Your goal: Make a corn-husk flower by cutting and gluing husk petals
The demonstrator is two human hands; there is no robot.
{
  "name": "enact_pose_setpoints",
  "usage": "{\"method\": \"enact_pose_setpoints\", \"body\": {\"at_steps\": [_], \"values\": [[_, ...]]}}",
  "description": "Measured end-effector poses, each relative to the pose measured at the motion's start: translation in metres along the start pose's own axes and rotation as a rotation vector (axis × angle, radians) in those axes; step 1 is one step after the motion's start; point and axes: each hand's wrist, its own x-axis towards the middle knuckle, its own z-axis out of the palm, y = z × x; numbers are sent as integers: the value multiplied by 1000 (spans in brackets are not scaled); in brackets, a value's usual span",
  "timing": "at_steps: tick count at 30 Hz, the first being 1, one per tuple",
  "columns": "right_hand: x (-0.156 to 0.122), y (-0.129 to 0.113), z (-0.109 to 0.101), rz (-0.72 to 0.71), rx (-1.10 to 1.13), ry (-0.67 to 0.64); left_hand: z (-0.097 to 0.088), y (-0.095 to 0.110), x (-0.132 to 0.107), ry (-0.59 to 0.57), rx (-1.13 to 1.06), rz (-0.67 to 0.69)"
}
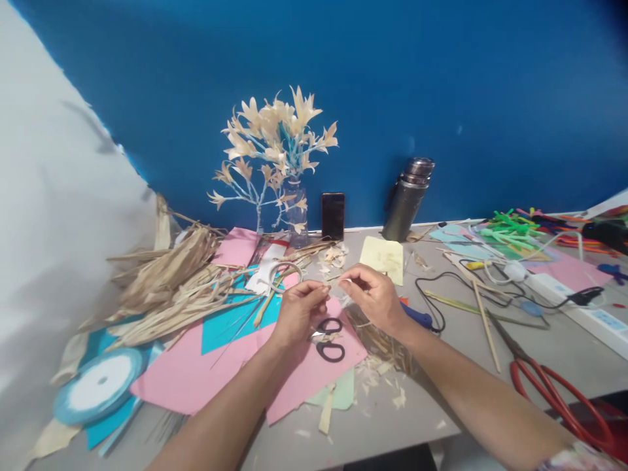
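Above the pink paper [196, 373], my left hand [301, 311] is closed in a pinch, its fingertips on something too small to make out. My right hand [373, 297] faces it a short gap away, thumb and forefinger pinched on a small pale piece [346, 281], perhaps husk. Just below the hands lie black-handled scissors [330, 352], blades partly hidden by my left hand. A roll of tape [300, 267] stands behind my left hand. A blue-handled tool [416, 316] lies beside my right wrist, partly covered.
Pale flowers [275, 124] stand in a clear bottle [296, 212] by the wall, near a phone [333, 216] and a flask [408, 199]. Dried husks [171, 275] and a ribbon spool [101, 383] lie left. Red-handled shears [554, 386], a power strip [583, 314] and cables are right.
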Motion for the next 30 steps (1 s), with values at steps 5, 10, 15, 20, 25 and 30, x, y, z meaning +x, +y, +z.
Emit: {"method": "enact_pose_setpoints", "body": {"at_steps": [5, 10, 15, 20, 25, 30], "values": [[-1, 3, 4, -28, -27, 12, 2, -3, -3, 1, 21, 22], [-2, 4, 5, -38, -24, -15, 3, -1, -4, -46, -49, -16], [-3, 2, 4, -31, 16, -33, 6, 0, -6, -1, -41, 0], [-2, 2, 3, 6, 26, -25, 6, -1, -7, -48, -110, -50], [-1, 4, 1, 40, 86, -81, 5, 0, -7, -78, -125, -108], [-2, 4, 1, 31, 101, -71, 6, 0, -7, -52, -126, -89]]}}
